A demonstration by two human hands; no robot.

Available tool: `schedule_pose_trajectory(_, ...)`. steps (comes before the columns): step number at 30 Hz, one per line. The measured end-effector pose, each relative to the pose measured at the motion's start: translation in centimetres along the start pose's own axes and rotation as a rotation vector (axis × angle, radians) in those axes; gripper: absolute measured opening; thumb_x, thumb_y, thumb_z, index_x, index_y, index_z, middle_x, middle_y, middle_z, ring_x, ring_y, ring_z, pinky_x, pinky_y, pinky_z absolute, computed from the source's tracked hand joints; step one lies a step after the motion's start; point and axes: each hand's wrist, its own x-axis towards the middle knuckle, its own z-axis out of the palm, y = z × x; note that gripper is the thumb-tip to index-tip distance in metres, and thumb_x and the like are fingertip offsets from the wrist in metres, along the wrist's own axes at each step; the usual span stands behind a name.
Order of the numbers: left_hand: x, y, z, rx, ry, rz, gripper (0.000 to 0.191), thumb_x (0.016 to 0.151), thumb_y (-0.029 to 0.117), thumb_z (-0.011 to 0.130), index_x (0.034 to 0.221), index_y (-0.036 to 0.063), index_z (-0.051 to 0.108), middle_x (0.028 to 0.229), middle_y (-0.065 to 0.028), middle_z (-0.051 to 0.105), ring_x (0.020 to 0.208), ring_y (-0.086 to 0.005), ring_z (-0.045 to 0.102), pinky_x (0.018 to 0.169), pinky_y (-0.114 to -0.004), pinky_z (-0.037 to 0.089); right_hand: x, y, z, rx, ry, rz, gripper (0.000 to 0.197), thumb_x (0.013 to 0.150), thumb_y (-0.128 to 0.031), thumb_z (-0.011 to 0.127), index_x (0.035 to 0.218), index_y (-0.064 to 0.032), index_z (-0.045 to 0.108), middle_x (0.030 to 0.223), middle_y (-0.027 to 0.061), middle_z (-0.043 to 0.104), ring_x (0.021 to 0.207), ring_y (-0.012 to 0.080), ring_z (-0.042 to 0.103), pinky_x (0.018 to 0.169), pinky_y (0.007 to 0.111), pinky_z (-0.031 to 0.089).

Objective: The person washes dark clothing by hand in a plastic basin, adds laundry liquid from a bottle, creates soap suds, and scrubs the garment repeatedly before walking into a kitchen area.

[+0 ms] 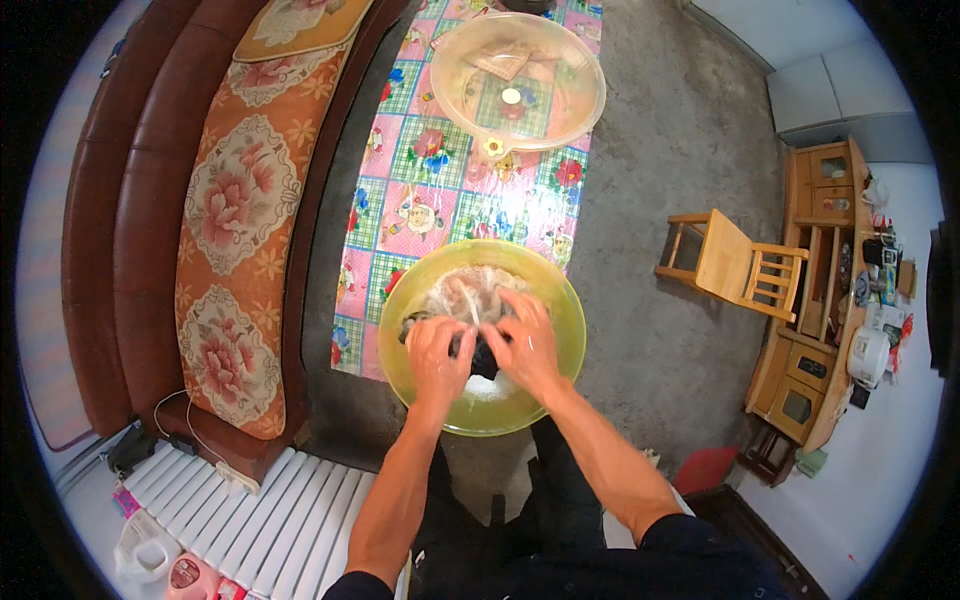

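Observation:
In front of me a yellow translucent plastic basin [564, 375] holds sudsy water. My left hand [441, 352] and my right hand [531, 337] meet over its middle, thumbs close together. Both are shut on a dark wet cloth [484, 365] that hangs between them; the fingers hide much of it. White foam [486, 386] floats just below the cloth. Beyond my fingertips, a pale strip [472, 301] stands out against the suds, too blurred to tell what it is. Another dark patch of fabric [414, 324] shows left of my left hand.
The basin overlaps the near end of a table with a patterned plastic tablecloth [416, 214]. A clear plastic basin [450, 112] stands farther along it. To the left is a brown sofa [142, 247]; to the right, a wooden chair [724, 255]. A white radiator [300, 517] is at lower left.

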Motion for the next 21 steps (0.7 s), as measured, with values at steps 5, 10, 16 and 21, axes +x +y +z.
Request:
schedule_pose_trajectory(5,-3.7,-0.6,3.3,0.35,-0.13,-0.029,0.05,0.093,0.021,0.072,0.138,0.0076,0.058,0.153,-0.0265,0.039,0.134,-0.0494,0.042,0.107,-0.056,0.04,-5.9,-0.1,1.5,-0.128,0.025,0.179,0.05,0.091,-0.027,0.072,0.135,-0.007,0.059,0.153,0.0248,0.042,0.139,0.0453,0.041,0.107,0.059,0.039)
schedule_pose_trajectory(10,-3.0,-3.3,7.1,0.43,-0.167,-0.132,0.053,0.099,0.026,0.063,0.146,0.0071,0.046,0.15,-0.0314,0.038,0.13,-0.0529,0.043,0.109,-0.06,0.034,-2.5,2.7,6.3,-0.328,-0.314,0.217,0.041,0.09,-0.022,0.065,0.129,-0.008,0.064,0.132,0.0199,0.057,0.12,0.0415,0.053,0.096,0.054,0.042)
schedule_pose_trajectory(16,-0.1,-5.5,13.1,0.284,-0.042,-0.204,0.04,0.099,0.024,0.056,0.128,-0.0039,0.054,0.123,-0.0349,0.054,0.117,-0.0487,0.052,0.1,-0.054,0.041,0.0,13.0,11.4,-0.233,-0.544,0.387,0.032,0.092,-0.023,0.057,0.115,-0.0049,0.068,0.125,0.0197,0.064,0.111,0.0362,0.06,0.096,0.049,0.047)
schedule_pose_trajectory(21,1.7,-3.7,6.6,0.174,-0.333,-0.358,0.031,0.094,0.015,0.065,0.12,0.0008,0.058,0.12,-0.0287,0.056,0.115,-0.0458,0.054,0.097,-0.051,0.045,3.7,7.7,8.3,0.302,0.011,0.39,0.018,0.094,-0.017,0.065,0.104,-0.0028,0.071,0.098,0.016,0.072,0.094,0.029,0.069,0.093,0.043,0.052)
